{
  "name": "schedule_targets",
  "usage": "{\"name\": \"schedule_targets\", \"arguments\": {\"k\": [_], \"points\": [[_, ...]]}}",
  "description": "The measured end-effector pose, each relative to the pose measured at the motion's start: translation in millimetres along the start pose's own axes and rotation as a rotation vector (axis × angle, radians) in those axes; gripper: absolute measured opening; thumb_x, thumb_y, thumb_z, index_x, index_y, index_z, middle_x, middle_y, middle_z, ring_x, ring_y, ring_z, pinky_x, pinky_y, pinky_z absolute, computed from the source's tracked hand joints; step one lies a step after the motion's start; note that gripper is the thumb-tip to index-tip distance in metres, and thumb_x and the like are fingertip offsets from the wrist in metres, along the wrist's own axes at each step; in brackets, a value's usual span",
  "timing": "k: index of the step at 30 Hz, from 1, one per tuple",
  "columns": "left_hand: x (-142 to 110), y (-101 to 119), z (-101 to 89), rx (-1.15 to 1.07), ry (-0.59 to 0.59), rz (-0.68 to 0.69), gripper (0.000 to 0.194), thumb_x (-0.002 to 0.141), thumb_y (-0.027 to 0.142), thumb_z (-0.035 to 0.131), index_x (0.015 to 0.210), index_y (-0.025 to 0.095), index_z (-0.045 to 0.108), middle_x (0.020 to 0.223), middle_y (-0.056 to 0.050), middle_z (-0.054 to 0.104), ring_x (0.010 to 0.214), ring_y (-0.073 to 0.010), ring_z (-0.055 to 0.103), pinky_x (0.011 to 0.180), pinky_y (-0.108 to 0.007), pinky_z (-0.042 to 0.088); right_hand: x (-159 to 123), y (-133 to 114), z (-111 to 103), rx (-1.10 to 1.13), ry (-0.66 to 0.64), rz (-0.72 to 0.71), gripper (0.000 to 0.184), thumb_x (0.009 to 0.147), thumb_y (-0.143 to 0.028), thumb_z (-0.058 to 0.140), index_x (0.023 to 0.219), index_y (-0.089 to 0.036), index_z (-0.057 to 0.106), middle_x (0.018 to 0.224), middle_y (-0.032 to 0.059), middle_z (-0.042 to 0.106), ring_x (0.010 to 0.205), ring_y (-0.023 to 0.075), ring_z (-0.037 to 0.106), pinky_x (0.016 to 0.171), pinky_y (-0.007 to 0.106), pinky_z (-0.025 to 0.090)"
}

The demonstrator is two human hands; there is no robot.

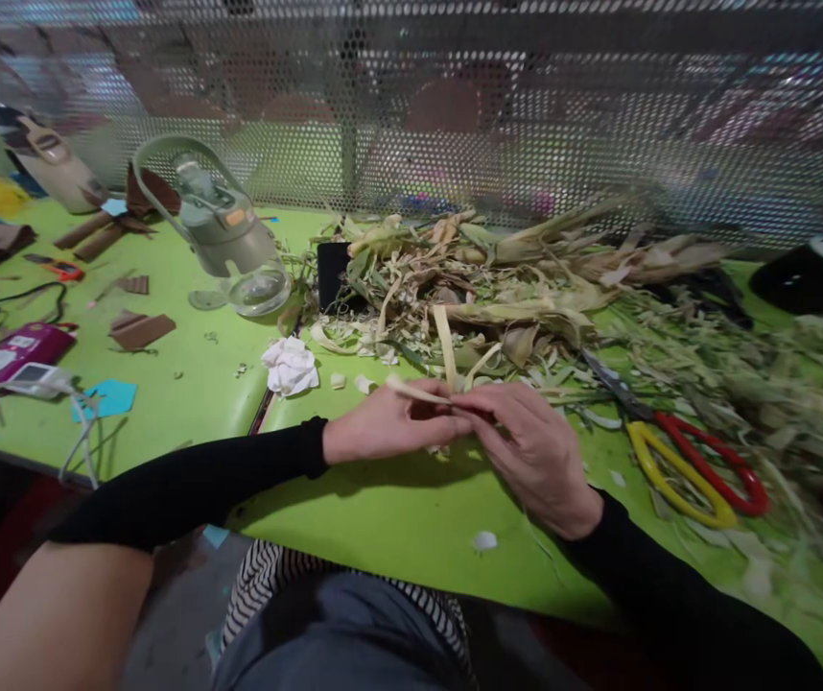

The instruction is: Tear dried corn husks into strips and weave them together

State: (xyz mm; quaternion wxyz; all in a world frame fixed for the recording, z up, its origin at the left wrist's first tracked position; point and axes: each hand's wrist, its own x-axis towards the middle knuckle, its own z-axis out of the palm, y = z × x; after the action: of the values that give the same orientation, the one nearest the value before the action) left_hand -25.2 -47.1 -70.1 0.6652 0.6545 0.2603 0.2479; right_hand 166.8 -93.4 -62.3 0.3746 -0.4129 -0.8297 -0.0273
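A pale corn husk strip (pixel 417 392) lies between my two hands above the front of the green table. My left hand (pixel 389 424) pinches it from the left, thumb stretched toward the right. My right hand (pixel 537 446) grips it from the other side, with fingertips meeting those of the left. Another flat strip (pixel 445 344) stands up just behind the fingers; whether it joins the held one I cannot tell. Scissors (pixel 670 441) with one red and one yellow handle lie right of my right hand. A large heap of dried corn husks (pixel 483 278) spreads behind both hands.
Left of the heap are a black phone-like slab (pixel 332 275), crumpled white paper (pixel 291 367) and a handled water bottle (pixel 221 230). Farther left lie a magenta device (pixel 19 353) and brown scraps (pixel 142 329). A perforated metal screen (pixel 411 115) closes off the back. Shredded husk (pixel 749 384) covers the right.
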Motion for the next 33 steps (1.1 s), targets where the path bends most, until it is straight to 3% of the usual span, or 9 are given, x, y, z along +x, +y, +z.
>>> {"name": "schedule_targets", "arguments": {"k": [3, 5, 8, 12, 16, 21, 24, 29, 33], "points": [[-0.5, 2.1, -0.4, -0.048, 0.02, 0.025, 0.037, 0.098, 0.05, 0.053, 0.093, 0.014, 0.058, 0.084, -0.004, 0.066, 0.077, -0.0125, 0.063, 0.077, -0.029, 0.052, 1.8, 0.0, -0.4, 0.007, -0.006, 0.026, 0.015, 0.096, -0.013, 0.059, 0.1, -0.019, 0.072, 0.092, 0.0082, 0.075, 0.084, 0.0206, 0.07, 0.076, 0.033, 0.057], [0.2, 1.2, -0.7, -0.013, 0.045, -0.004, 0.036, 0.101, 0.048, 0.047, 0.095, 0.015, 0.058, 0.091, -0.007, 0.069, 0.08, -0.013, 0.066, 0.08, -0.03, 0.054, 2.8, 0.7, 0.0, 0.042, -0.022, 0.112, 0.014, 0.097, -0.018, 0.059, 0.104, -0.019, 0.071, 0.092, 0.0078, 0.075, 0.081, 0.0199, 0.07, 0.071, 0.032, 0.057], [0.5, -0.7, -0.7, 0.202, 0.022, -0.023, 0.028, 0.103, 0.037, 0.044, 0.094, 0.015, 0.06, 0.092, -0.007, 0.073, 0.08, -0.0133, 0.067, 0.079, -0.029, 0.054, 3.8, 2.2, 1.1, 0.09, -0.068, 0.25, 0.02, 0.099, -0.031, 0.059, 0.111, -0.018, 0.07, 0.086, 0.0061, 0.072, 0.07, 0.0183, 0.066, 0.06, 0.03, 0.054], [-0.5, -0.6, -1.4, 0.436, -0.026, -0.001, 0.021, 0.099, 0.028, 0.049, 0.093, 0.015, 0.065, 0.092, -0.007, 0.075, 0.081, -0.0148, 0.066, 0.08, -0.029, 0.052, 4.4, 1.0, 1.0, 0.172, -0.099, 0.316, 0.021, 0.098, -0.038, 0.06, 0.09, -0.021, 0.069, 0.081, 0.005, 0.067, 0.069, 0.0179, 0.062, 0.06, 0.031, 0.051], [-0.2, 0.6, -2.6, 0.166, -0.055, -0.117, 0.027, 0.101, 0.033, 0.049, 0.102, 0.013, 0.067, 0.091, -0.008, 0.074, 0.077, -0.0136, 0.068, 0.081, -0.031, 0.055, 2.6, -4.7, -2.3, 0.413, -0.067, 0.431, 0.022, 0.099, -0.042, 0.059, 0.092, -0.023, 0.068, 0.088, 0.0052, 0.07, 0.07, 0.0166, 0.063, 0.059, 0.029, 0.052], [-1.7, 7.3, -1.2, -0.303, -0.07, -0.265, 0.033, 0.093, 0.043, 0.066, 0.096, 0.01, 0.065, 0.087, -0.008, 0.072, 0.075, -0.0114, 0.068, 0.082, -0.032, 0.056, 1.1, -8.3, -8.6, 0.682, -0.1, 0.619, 0.032, 0.1, -0.051, 0.055, 0.096, -0.022, 0.068, 0.067, -0.0011, 0.064, 0.049, 0.01, 0.053, 0.044, 0.022, 0.044], [-3.3, 12.1, -1.0, -0.378, -0.074, -0.321, 0.031, 0.09, 0.04, 0.071, 0.092, 0.01, 0.064, 0.082, -0.007, 0.071, 0.071, -0.0109, 0.068, 0.08, -0.031, 0.057, 6.5, -8.4, -16.3, 0.627, -0.108, 0.605, 0.027, 0.098, -0.047, 0.059, 0.098, -0.023, 0.07, 0.064, -0.0021, 0.062, 0.048, 0.0104, 0.053, 0.044, 0.023, 0.043], [-2.8, 12.1, -3.7, -0.454, -0.013, -0.363, 0.021, 0.092, 0.03, 0.07, 0.093, 0.01, 0.063, 0.08, -0.006, 0.072, 0.069, -0.0105, 0.069, 0.08, -0.031, 0.057, 17.3, -7.2, -28.9, 0.373, -0.307, 0.428, 0.014, 0.091, -0.027, 0.062, 0.083, -0.021, 0.072, 0.071, 0.0016, 0.071, 0.056, 0.0128, 0.06, 0.049, 0.024, 0.043], [-2.1, 10.6, -4.5, -0.496, 0.008, -0.375, 0.013, 0.092, 0.022, 0.068, 0.092, 0.01, 0.064, 0.081, -0.006, 0.073, 0.071, -0.0114, 0.069, 0.087, -0.036, 0.057, 16.7, -5.0, -29.0, 0.237, -0.347, 0.374, 0.013, 0.09, -0.023, 0.061, 0.088, -0.02, 0.074, 0.064, -0.0009, 0.068, 0.046, 0.0094, 0.049, 0.044, 0.024, 0.034]]}}
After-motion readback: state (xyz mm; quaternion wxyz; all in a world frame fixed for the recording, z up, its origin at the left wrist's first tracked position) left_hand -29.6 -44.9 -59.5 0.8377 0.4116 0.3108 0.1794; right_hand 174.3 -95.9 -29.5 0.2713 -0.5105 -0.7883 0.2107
